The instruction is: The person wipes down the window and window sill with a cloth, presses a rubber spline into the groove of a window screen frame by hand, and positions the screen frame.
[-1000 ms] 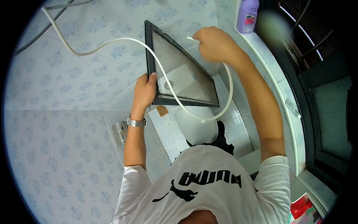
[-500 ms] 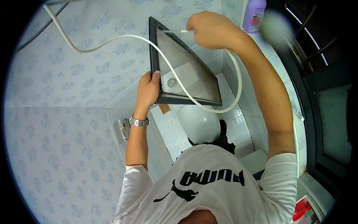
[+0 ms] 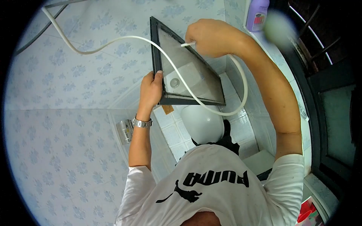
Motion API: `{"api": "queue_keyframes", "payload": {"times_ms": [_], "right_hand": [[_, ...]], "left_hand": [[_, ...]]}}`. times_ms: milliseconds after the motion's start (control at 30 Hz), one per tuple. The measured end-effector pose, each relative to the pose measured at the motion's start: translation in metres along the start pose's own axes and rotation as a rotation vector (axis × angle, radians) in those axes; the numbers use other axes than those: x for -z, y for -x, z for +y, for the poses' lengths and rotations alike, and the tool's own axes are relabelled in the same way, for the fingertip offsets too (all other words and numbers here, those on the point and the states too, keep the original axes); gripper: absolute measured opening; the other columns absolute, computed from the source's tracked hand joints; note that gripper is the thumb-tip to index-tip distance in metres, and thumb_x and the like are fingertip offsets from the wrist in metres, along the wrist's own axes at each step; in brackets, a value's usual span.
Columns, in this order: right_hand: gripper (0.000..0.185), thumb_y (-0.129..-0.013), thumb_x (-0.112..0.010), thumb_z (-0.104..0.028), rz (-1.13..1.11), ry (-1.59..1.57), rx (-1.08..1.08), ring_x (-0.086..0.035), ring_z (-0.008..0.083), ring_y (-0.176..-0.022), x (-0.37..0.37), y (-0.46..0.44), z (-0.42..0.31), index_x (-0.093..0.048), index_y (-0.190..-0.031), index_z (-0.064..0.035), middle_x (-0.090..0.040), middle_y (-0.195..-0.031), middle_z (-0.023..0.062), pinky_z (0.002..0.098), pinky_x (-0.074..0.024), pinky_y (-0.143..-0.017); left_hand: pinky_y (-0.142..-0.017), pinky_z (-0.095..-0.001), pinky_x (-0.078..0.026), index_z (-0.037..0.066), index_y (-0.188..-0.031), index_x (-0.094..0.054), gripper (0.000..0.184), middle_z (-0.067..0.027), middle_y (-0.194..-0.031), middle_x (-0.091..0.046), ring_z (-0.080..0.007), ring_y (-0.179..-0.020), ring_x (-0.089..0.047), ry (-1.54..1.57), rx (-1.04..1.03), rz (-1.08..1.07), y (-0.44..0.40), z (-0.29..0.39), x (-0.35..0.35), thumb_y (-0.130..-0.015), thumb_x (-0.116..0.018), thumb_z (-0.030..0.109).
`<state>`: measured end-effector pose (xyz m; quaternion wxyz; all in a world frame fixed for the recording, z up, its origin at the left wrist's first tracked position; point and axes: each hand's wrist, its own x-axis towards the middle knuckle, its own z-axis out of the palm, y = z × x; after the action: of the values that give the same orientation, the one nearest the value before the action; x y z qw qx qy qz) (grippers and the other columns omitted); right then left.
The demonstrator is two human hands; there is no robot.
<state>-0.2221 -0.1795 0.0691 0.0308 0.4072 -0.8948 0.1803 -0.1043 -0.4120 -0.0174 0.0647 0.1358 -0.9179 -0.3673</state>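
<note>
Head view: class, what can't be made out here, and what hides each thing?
All in the head view:
Left hand: most fingers hidden behind the framed panel's edge.
White hose: one stretch covered by the right hand.
Purple bottle: top cut off by the upper edge; label print too small.
Pale spot beside it: too blurred to identify.

Illumination is diffuse and fairly bright across the patterned wall (image 3: 56, 139); shadows are soft. A small specular highlight marks the white lid (image 3: 205, 126). The window frame (image 3: 318, 124) reads dark. Wide-angle distortion bows the ledge (image 3: 288, 69); corners are black. Slight blur softens the right hand (image 3: 211, 37). One pale spot (image 3: 279, 28) (beside the bottle (image 3: 258, 16)) is unfocused.
</note>
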Motion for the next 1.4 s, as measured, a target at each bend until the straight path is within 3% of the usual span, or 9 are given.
{"api": "queue_keyframes", "payload": {"times_ms": [167, 267, 333, 433, 533, 1000, 1067, 1233, 1400], "right_hand": [[0.031, -0.069, -0.054, 0.001, -0.134, 0.027, -0.091, -0.065, 0.0387, -0.088, 0.0, 0.002, -0.003, -0.069, -0.096, 0.0016, -0.068, -0.091, 0.0229, 0.0437, -0.0516, -0.078], [0.023, -0.074, -0.056, -0.005, -0.338, 0.174, -0.094, -0.068, 0.0338, -0.086, -0.011, 0.006, -0.001, -0.07, -0.091, -0.0011, -0.069, -0.094, 0.0194, 0.0458, -0.0534, -0.068], [0.022, -0.075, -0.055, -0.004, -0.378, 0.15, -0.198, -0.068, 0.0322, -0.085, -0.015, 0.004, 0.009, -0.07, -0.091, -0.0006, -0.07, -0.093, 0.0169, 0.0446, -0.0536, -0.067], [0.019, -0.071, -0.054, -0.002, -0.358, 0.097, -0.212, -0.066, 0.0386, -0.079, -0.038, 0.007, 0.027, -0.068, -0.084, 0.0027, -0.067, -0.082, 0.0227, 0.0466, -0.0518, -0.066], [0.019, -0.072, -0.054, -0.002, -0.301, 0.058, -0.293, -0.066, 0.0376, -0.081, -0.048, 0.005, 0.04, -0.068, -0.084, 0.002, -0.068, -0.085, 0.0212, 0.0466, -0.052, -0.067], [0.026, -0.074, -0.056, -0.003, -0.435, 0.003, -0.347, -0.068, 0.0337, -0.088, -0.119, 0.015, 0.087, -0.07, -0.096, -0.0011, -0.07, -0.097, 0.0181, 0.0446, -0.0539, -0.07], [0.026, -0.075, -0.056, -0.004, -0.475, 0.001, -0.307, -0.068, 0.0339, -0.089, -0.131, 0.022, 0.095, -0.07, -0.097, -0.0008, -0.07, -0.098, 0.0184, 0.045, -0.0539, -0.071], [0.023, -0.077, -0.057, -0.006, -0.353, -0.165, -0.393, -0.067, 0.0354, -0.091, -0.128, 0.036, 0.09, -0.071, -0.095, 0.001, -0.069, -0.096, 0.0208, 0.046, -0.0527, -0.077], [0.036, -0.069, -0.054, 0.0, -0.119, -0.184, -0.345, -0.066, 0.0368, -0.082, -0.109, 0.049, 0.057, -0.071, -0.1, -0.0024, -0.069, -0.09, 0.0204, 0.0433, -0.0517, -0.074]], "left_hand": [[-0.049, -0.0329, -0.035, -0.004, -0.072, -0.053, 0.04, -0.0041, -0.059, -0.05, -0.013, -0.053, -0.044, -0.003, -0.007, -0.016, 0.0, -0.003, 0.0, -0.095, -0.05, 0.028], [-0.048, -0.0317, -0.034, -0.003, -0.071, -0.053, 0.039, -0.0033, -0.059, -0.049, -0.0116, -0.052, -0.043, 0.055, 0.029, 0.002, 0.002, 0.001, -0.003, -0.095, -0.05, 0.028], [-0.05, -0.0381, -0.034, -0.006, -0.068, -0.05, 0.043, -0.0115, -0.055, -0.047, -0.0185, -0.051, -0.042, 0.077, 0.032, 0.033, 0.002, 0.001, -0.003, -0.093, -0.052, 0.029], [-0.047, -0.0296, -0.034, 0.0, -0.07, -0.052, 0.038, -0.0011, -0.059, -0.047, -0.0104, -0.051, -0.041, 0.057, -0.018, 0.003, 0.001, -0.006, -0.002, -0.095, -0.051, 0.028], [-0.05, -0.0361, -0.032, -0.004, -0.066, -0.048, 0.042, -0.0072, -0.055, -0.044, -0.0146, -0.053, -0.039, 0.134, 0.05, 0.034, 0.001, -0.009, -0.005, -0.094, -0.052, 0.027], [-0.047, -0.0299, -0.03, 0.002, -0.066, -0.049, 0.042, 0.0004, -0.056, -0.043, -0.009, -0.051, -0.036, 0.225, 0.143, 0.016, 0.004, 0.0, -0.003, -0.097, -0.051, 0.03], [-0.051, -0.0271, -0.043, 0.001, -0.082, -0.057, 0.04, -0.0042, -0.066, -0.057, -0.0116, -0.056, -0.053, 0.154, 0.104, -0.078, -0.005, -0.025, 0.01, -0.098, -0.049, 0.037], [-0.055, -0.0271, -0.046, -0.008, -0.119, -0.057, 0.076, -0.0073, -0.068, -0.061, -0.014, -0.059, -0.057, 0.285, 0.188, 0.022, -0.016, -0.037, 0.025, -0.092, -0.043, 0.062], [-0.05, -0.0278, -0.048, -0.007, -0.112, -0.059, 0.066, -0.0117, -0.069, -0.063, -0.0182, -0.055, -0.06, 0.256, 0.07, -0.006, -0.072, -0.072, 0.053, -0.093, -0.047, 0.055]]}}
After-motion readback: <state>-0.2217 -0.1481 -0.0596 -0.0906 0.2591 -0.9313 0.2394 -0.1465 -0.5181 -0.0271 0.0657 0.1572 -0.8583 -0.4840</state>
